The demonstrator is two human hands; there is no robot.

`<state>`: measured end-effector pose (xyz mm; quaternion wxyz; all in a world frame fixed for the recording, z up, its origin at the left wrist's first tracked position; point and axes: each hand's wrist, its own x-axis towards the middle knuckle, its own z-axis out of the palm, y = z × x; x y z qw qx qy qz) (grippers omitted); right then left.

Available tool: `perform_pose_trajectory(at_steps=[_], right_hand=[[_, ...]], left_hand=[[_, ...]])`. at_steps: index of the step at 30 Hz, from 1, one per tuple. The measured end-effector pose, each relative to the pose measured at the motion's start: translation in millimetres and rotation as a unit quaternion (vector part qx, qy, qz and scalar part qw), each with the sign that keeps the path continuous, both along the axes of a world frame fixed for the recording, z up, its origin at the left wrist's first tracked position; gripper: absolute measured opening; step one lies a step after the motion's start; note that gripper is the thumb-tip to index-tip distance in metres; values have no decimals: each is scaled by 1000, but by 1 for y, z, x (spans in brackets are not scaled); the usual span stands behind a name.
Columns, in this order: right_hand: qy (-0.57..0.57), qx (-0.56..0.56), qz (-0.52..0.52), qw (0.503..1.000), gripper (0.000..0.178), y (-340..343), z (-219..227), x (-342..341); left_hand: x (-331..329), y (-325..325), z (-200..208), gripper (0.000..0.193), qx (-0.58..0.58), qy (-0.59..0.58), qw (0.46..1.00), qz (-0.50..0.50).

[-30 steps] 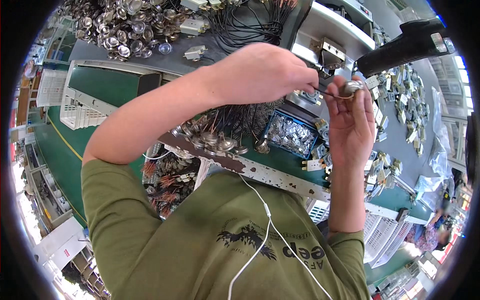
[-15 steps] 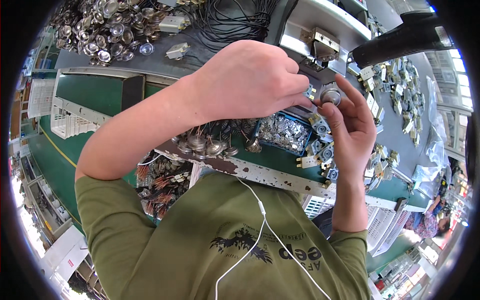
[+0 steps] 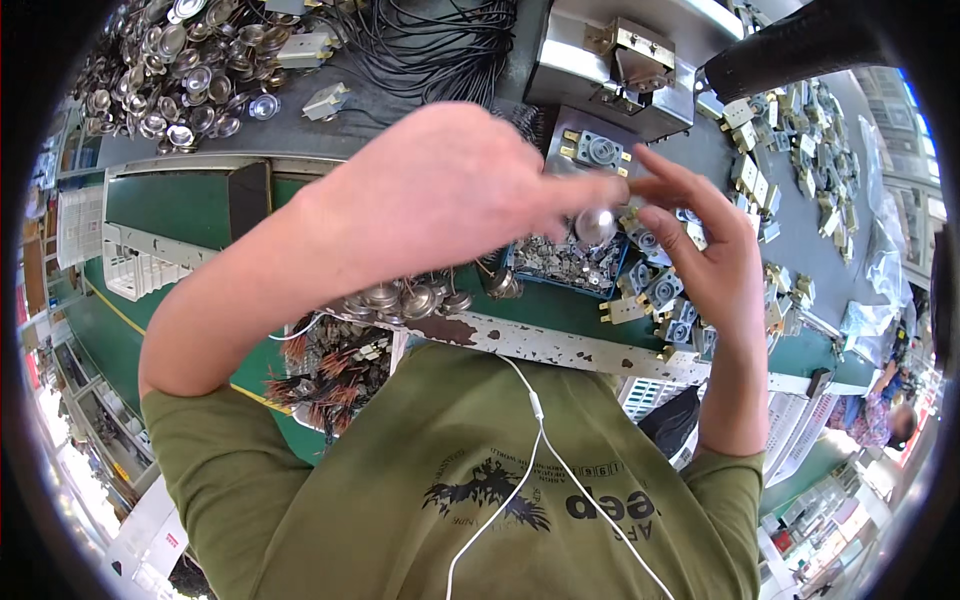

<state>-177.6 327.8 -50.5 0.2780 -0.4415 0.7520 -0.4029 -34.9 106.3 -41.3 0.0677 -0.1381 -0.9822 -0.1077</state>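
Here the right fingers (image 3: 697,187) curve apart; whether left fingers (image 3: 588,191) grip the silver cap (image 3: 596,227), I can't tell.

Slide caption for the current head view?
Left hand and right hand close together by a shiny round metal cap.

I view a brightly lit scene, glare burning left of the green shirt (image 3: 400,440), left hand (image 3: 445,195) motion-blurred above it, edges bowing into black.

Factory workshop, grey workbench (image 3: 300,136), heaped metal parts (image 3: 200,78), bundled black cables (image 3: 450,55), yellow-lined green floor (image 3: 118,350)
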Motion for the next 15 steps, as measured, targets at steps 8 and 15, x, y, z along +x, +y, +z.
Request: perform_pose_trajectory(at_steps=[8, 15], right_hand=[[339, 0, -13, 941, 72, -10, -36, -1], [215, -117, -106, 964, 49, 4, -15, -13]], left_hand=[[2, 6, 1, 16, 52, -67, 991, -99], [-32, -4, 6, 25, 118, -36, 992, 17]])
